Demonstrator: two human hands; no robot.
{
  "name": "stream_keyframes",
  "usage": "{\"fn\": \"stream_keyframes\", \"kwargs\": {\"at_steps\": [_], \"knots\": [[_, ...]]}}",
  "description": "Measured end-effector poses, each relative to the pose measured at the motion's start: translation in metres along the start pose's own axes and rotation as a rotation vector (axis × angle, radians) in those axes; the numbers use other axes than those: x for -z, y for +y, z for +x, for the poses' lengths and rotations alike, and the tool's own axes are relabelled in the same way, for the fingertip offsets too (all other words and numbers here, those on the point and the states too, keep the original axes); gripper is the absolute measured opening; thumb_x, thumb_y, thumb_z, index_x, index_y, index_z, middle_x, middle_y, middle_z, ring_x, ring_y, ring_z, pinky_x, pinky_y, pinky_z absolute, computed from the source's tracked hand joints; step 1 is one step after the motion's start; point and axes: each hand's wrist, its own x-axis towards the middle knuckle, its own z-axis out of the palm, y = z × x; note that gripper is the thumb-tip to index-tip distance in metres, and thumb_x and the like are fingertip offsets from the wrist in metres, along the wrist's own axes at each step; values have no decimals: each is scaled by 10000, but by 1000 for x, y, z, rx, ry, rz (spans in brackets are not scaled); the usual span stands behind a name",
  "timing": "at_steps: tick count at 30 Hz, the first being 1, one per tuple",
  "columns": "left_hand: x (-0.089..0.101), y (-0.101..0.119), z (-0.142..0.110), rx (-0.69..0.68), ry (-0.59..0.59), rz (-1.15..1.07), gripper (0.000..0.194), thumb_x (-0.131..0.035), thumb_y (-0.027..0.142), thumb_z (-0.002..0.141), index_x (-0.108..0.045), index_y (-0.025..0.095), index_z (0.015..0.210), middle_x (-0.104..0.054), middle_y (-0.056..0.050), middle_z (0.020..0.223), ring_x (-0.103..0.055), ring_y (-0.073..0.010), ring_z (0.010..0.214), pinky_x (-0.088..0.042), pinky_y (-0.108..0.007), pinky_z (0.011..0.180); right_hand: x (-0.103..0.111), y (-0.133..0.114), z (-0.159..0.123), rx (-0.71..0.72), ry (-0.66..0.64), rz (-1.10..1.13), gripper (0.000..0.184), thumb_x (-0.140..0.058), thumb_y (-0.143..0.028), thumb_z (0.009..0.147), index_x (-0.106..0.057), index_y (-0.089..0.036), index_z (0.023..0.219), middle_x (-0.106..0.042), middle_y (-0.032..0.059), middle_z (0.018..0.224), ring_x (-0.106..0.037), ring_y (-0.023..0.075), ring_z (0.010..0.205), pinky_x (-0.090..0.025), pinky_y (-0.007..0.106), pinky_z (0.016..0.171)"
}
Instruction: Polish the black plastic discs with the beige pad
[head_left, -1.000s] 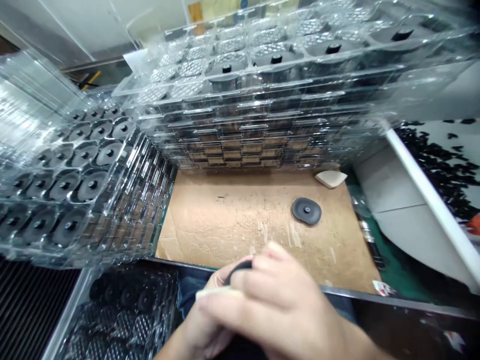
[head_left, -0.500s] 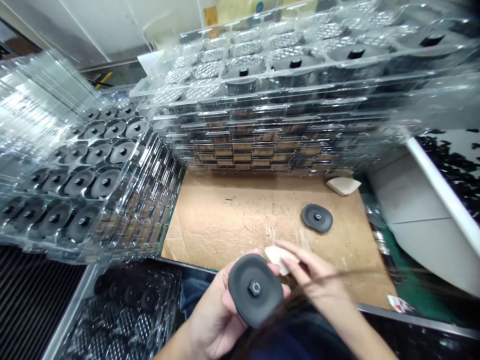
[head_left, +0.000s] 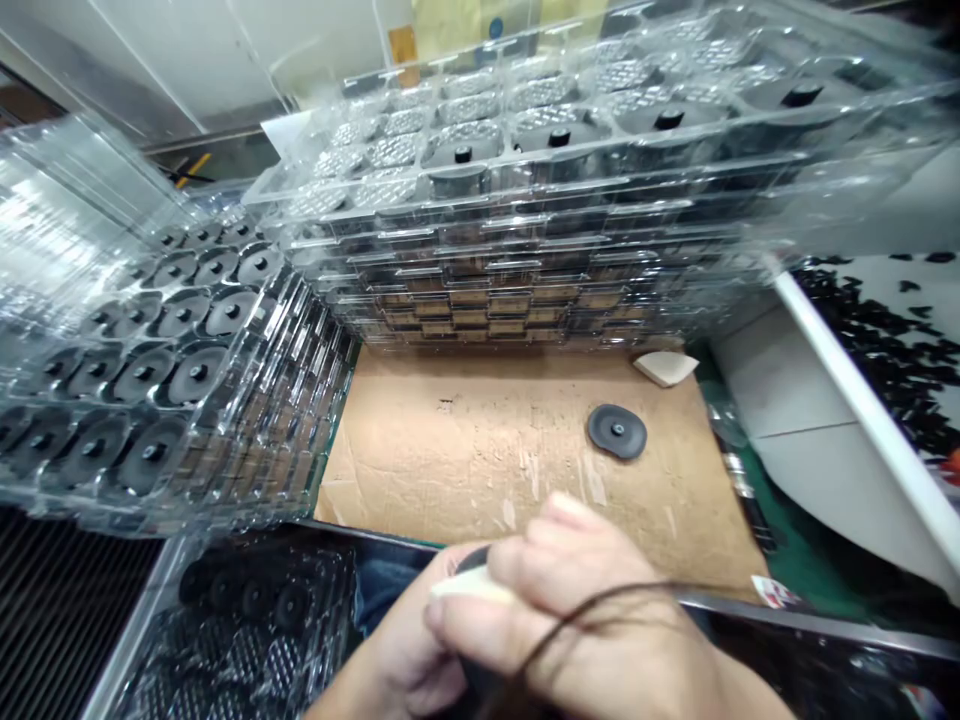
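Note:
My left hand (head_left: 412,640) is wrapped round a dark grey rounded plastic part (head_left: 472,560), mostly hidden behind my other hand. Between the thumb and fingers of my right hand (head_left: 555,600) is a cream-white sponge wedge (head_left: 472,585), laid against the part's face. A second dark grey part (head_left: 617,431), with a small raised post at its middle, lies on the cardboard sheet (head_left: 420,430). Another cream sponge wedge (head_left: 666,368) rests near the cardboard's far right corner.
Stacked clear trays (head_left: 510,240) stand behind the cardboard. More stacked trays (head_left: 255,400) with grey parts rise at the left. At lower left sits a dark tray (head_left: 247,640). A white bin (head_left: 832,370) and many small black pieces (head_left: 885,350) are at the right.
My right hand has brought the sponge wedge leftward onto the grey part in my left hand, now covering most of it. The whole view has shifted slightly.

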Motion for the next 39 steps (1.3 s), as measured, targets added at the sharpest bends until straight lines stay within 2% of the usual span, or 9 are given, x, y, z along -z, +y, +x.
{"fn": "stream_keyframes", "kwargs": {"at_steps": [4,8,14,17,22,25,28,33,39], "knots": [[15,-1,1,-97,-38,-94,544,-847,378,414,-709,213,913,-728,-9,865,-653,-155,806,-483,-212,749,7,5,-16,-215,-2,112,251,-422,-131,873,-639,-224,958,-623,1,670,-549,133,568,-420,270,582],[26,-4,5,-165,-26,-226,537,-792,408,528,-670,209,1011,-693,-70,1053,-654,-238,932,-507,-295,807,-2,12,-47,-393,-35,509,189,-492,-322,884,-679,-302,908,-667,-12,679,-610,139,576,-485,230,560],[25,-4,8,-148,43,-251,504,-774,385,565,-662,189,1016,-697,-69,1011,-651,-241,944,-518,-281,796,-25,26,-76,-1103,346,539,269,-586,-465,779,-729,-243,832,-723,40,857,-660,192,733,-525,208,609],[17,-3,7,-152,33,-214,502,-772,394,567,-663,175,1006,-683,-83,1044,-646,-234,940,-508,-270,796,-21,26,-65,-994,348,406,254,-580,-445,786,-727,-250,857,-727,35,869,-670,195,748,-536,207,607],[9,-8,6,-190,48,-177,453,-790,329,576,-672,197,992,-695,-41,936,-622,-175,916,-474,-243,831,-28,1,-22,-476,440,91,234,-469,-230,878,-622,-240,1055,-699,44,959,-653,208,830,-525,315,706],[12,-10,4,-215,128,-159,422,-757,306,632,-657,224,1034,-689,-43,961,-610,-192,951,-440,-286,893,-33,-8,-5,-253,250,58,249,-444,-132,857,-601,-180,1045,-698,39,908,-633,176,730,-496,329,666],[13,-11,2,-227,194,-126,467,-801,274,562,-665,243,1008,-694,-27,957,-617,-195,915,-451,-290,862,-31,-7,3,-271,53,179,220,-457,-111,841,-622,-204,952,-682,-13,799,-604,130,641,-468,266,584],[10,-12,1,-191,133,-151,460,-833,296,498,-699,208,930,-710,-19,855,-627,-177,868,-436,-265,887,-35,-6,1,-262,279,81,236,-437,-108,852,-606,-138,1013,-658,46,799,-590,166,687,-455,311,644],[14,-6,1,-172,61,-172,551,-876,265,369,-711,238,893,-721,-1,926,-645,-142,850,-484,-185,762,-22,0,-30,-382,49,95,196,-463,-146,864,-592,-233,983,-653,-14,755,-579,128,611,-424,253,583]]}}
